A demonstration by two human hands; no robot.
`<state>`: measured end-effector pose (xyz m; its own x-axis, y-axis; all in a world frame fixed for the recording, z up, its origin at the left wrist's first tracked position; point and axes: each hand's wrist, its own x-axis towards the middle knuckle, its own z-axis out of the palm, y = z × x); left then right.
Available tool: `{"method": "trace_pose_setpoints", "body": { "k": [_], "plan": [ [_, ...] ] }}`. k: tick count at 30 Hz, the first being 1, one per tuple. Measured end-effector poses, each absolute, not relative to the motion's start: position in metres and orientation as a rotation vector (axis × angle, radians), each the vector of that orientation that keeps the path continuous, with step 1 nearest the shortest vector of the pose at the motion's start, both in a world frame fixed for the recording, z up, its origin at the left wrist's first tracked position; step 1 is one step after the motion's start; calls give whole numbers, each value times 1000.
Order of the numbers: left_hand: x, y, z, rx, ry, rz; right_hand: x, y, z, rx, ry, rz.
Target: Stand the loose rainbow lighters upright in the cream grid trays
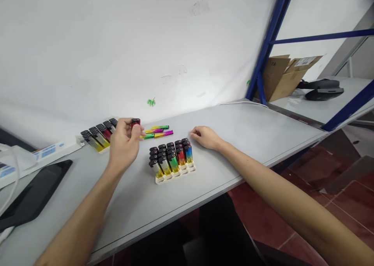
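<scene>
My left hand (125,141) is closed around a lighter (135,122) with a black top and a bit of red showing; the hand covers most of its body. On the table in front of me stands a cream rack (176,175) with several upright lighters (173,162), silver-yellow, green, red and blue under black tops. The holes along its near edge hold none. Just behind and right of this rack, my right hand (206,137) rests on the table, fingers curled in, with nothing visible in it. Loose shiny lighters (163,134) in green, yellow and magenta lie beside my left hand.
A second rack of lighters (99,137) stands at the left by the wall, partly behind my left hand. A black phone-like slab (36,192) and a white power strip (55,151) lie farther left. Blue shelf posts (270,36) and a cardboard box (284,79) are at right.
</scene>
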<state>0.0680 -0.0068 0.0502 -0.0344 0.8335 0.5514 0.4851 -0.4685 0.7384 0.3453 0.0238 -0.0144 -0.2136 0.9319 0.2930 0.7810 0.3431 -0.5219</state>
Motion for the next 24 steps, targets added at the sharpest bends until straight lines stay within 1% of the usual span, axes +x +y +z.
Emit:
{"method": "trace_pose_setpoints", "body": {
  "k": [3,5,7,12,19,21,24],
  "plan": [
    [82,-35,80,2197,1435,1443,346,26,-17,-1471,-2070,324],
    [94,-57,96,2441,1334,1439,346,27,-18,-1466,-2068,320],
    [105,-75,103,2657,1227,1316,346,28,-19,-1467,-2055,333],
    [124,-90,92,2982,1128,938,346,27,-18,-1448,-2051,353],
    [126,-79,75,3120,1176,521,346,26,-16,-1445,-2056,344],
    [124,-77,73,3147,1141,449,346,26,-16,-1451,-2055,344],
    [121,-75,73,3157,1105,438,346,26,-16,-1451,-2056,342]
  ]
}}
